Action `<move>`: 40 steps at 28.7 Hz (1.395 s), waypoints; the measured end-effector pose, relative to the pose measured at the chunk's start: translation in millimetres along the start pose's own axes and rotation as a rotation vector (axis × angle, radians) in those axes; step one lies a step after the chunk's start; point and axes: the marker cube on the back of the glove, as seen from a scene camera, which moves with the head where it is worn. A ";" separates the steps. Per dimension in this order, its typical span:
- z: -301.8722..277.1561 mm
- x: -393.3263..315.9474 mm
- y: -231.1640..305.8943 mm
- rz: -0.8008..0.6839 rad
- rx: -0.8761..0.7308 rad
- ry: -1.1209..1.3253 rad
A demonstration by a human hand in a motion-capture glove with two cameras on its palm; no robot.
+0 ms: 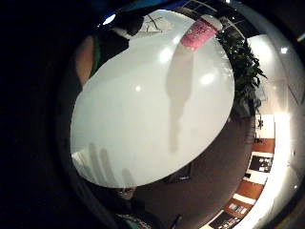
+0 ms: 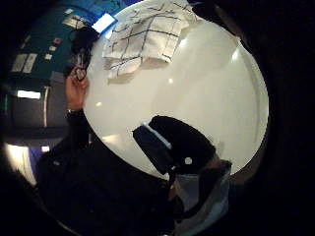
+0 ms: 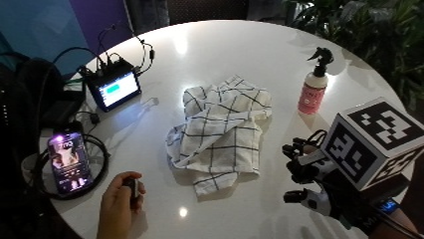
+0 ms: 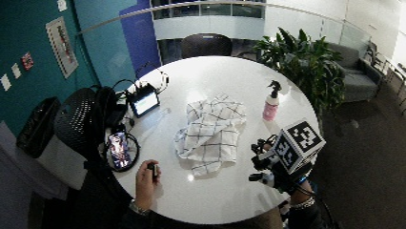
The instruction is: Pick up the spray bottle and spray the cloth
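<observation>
Table (image 3: 218, 45): round, white; its far half lies bare, and open surface runs between the cloth and the near edge.
Cloth (image 3: 222, 132): white with dark grid lines, crumpled at the table's middle; bare tabletop on its right, toward the bottle.
Spray bottle (image 3: 313, 89): pink body, black trigger head, upright near the table's right edge, apart from the cloth.
Small screen (image 3: 114, 87): near the left edge, cables around it.
Phone (image 3: 69, 162): lit, near the left edge.
My right hand (image 3: 311, 184): gloved, above the near right edge, holding nothing; I cannot tell how my fingers are set.
My left hand (image 3: 120, 201): bare, curled around 1 small dark object near the front edge.
</observation>
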 end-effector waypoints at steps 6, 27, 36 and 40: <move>-1.3 -2.9 0.3 -0.009 -0.001 -0.001; -14.3 7.8 -10.4 0.028 0.035 -0.019; -50.5 39.0 -56.9 0.157 0.192 0.007; -62.0 57.2 -77.1 0.292 0.287 0.011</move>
